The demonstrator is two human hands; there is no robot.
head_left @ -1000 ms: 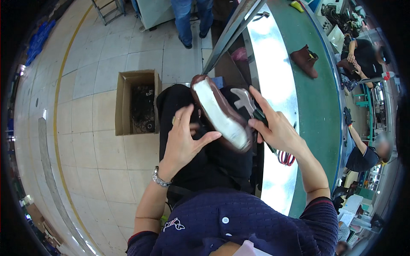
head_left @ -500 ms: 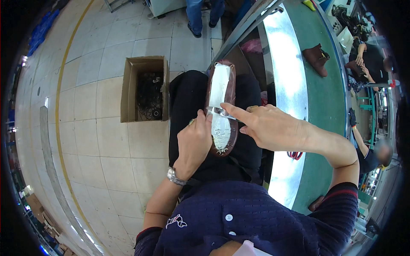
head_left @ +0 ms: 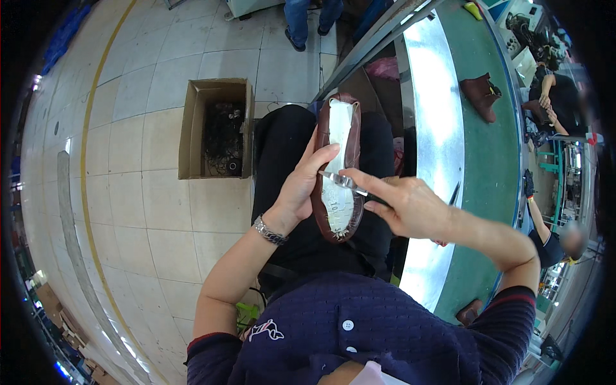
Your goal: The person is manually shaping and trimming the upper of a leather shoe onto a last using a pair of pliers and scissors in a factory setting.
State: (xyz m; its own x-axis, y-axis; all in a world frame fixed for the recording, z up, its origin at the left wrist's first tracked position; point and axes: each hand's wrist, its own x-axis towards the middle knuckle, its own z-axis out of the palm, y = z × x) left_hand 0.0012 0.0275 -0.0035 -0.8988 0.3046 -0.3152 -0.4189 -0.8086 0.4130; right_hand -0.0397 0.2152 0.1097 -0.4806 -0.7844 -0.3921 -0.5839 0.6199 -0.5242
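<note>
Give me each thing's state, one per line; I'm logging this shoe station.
Shoe: sole side up, pale insole showing, on the lap.
Left hand: grip shut on shoe's edge.
Right hand: grip shut on tool.
Tool: metal tip lying across the insole.
Box: open, dark bits inside.
Second shoe: lying on the green belt, untouched.

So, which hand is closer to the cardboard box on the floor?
Left. The left hand grips the brown shoe on the side toward the cardboard box; the right hand, holding a metal tool, is farther away.
</note>
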